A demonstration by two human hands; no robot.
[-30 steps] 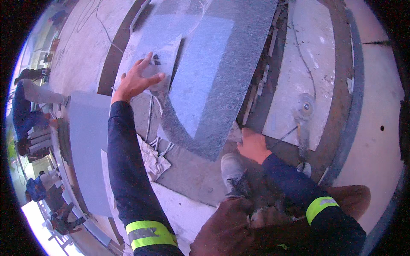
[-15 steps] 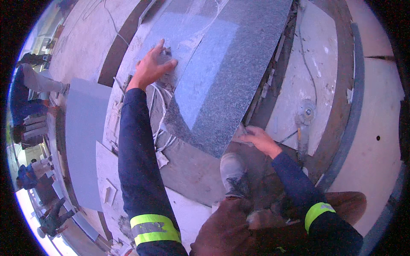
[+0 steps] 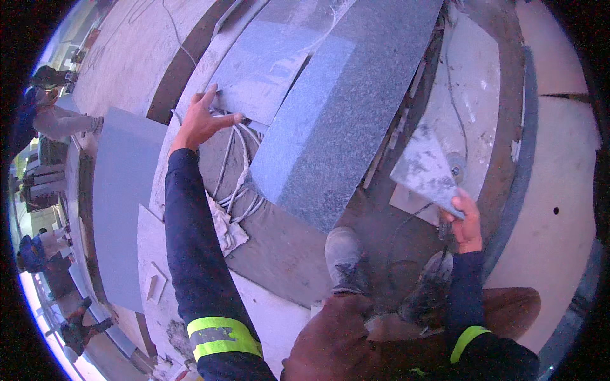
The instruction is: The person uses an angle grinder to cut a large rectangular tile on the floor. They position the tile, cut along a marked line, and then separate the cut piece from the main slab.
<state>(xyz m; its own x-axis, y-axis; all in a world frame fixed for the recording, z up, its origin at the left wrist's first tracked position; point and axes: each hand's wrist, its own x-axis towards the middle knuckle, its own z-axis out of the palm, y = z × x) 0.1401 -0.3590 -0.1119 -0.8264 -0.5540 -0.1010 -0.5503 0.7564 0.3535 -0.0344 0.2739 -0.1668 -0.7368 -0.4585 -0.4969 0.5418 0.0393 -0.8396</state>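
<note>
While my left hand [image 3: 199, 125] is sitting open by a slab [image 3: 259, 79], my right hand [image 3: 467, 222] is clutching a stone piece [image 3: 424, 166], likely needing steadiness.

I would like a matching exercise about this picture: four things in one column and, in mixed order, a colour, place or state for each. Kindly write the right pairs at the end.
Column 1
1. Right hand
2. Left hand
3. Cable bundle
4. Left sleeve band

Column 2
A. whitish, beside the dark slab
B. yellow-green with a grey stripe
C. holding a small stone piece
D. thumb spread away from the fingers, at the near end of the pale slab

Right pairs: 1-C, 2-D, 3-A, 4-B
</note>
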